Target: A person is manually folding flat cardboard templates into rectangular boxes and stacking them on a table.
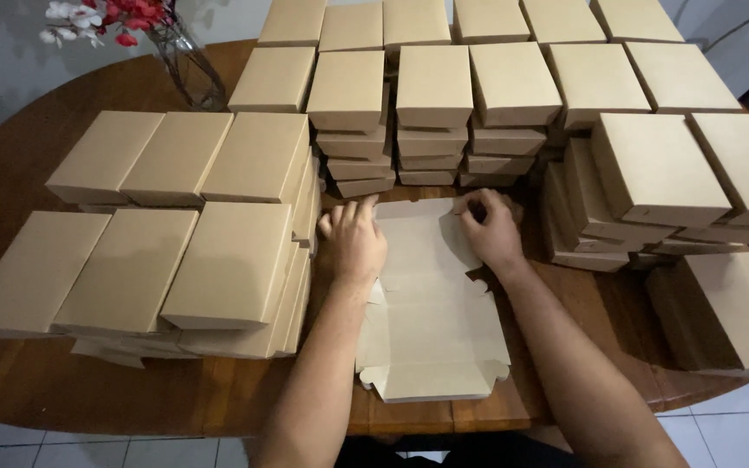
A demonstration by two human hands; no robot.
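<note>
Between the stacks, at the near middle of the wooden table (62, 390), lies an unfolded kraft box blank (431, 312); the left hand (354, 240) presses its far left edge with loosely curled fingers, the right hand (490, 230) pinches its far right flap. Folded boxes (218, 260) crowd both sides, shut, contents hidden, so a stray elbow could topple a stack, or the glass flower vase (188, 65)

two bare forearms, no sleeves; left hand (355, 241) at eleven o'clock, right hand (490, 232) at one o'clock, no rings or watch.
</note>
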